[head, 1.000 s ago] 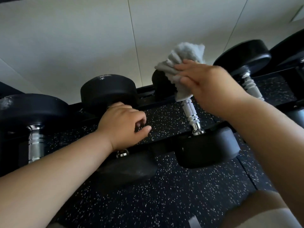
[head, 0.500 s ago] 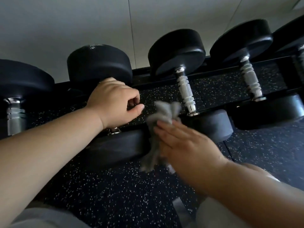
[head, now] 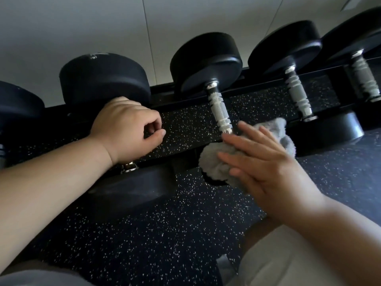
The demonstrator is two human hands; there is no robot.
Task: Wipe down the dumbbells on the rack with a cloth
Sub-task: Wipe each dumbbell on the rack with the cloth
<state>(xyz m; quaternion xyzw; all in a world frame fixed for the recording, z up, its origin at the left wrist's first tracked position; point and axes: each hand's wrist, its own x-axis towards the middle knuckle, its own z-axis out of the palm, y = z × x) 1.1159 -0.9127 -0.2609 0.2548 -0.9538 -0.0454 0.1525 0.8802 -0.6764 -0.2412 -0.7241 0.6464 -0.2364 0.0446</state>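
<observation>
My left hand (head: pixel 127 129) has its fingers curled round the handle of one dumbbell (head: pixel 103 79) on the rack (head: pixel 162 96). My right hand (head: pixel 266 162), fingers straight, presses the cloth (head: pixel 216 164) against the near head of the next dumbbell (head: pixel 219 110).

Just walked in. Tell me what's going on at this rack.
A person is cleaning along the rack. Their right hand presses a grey cloth with straight fingers against the near head of the middle dumbbell, whose metal handle shows bare above the cloth. Their left hand is curled over the handle of the neighbouring dumbbell, apparently gripping it. Another dumbbell further right is untouched.
</observation>
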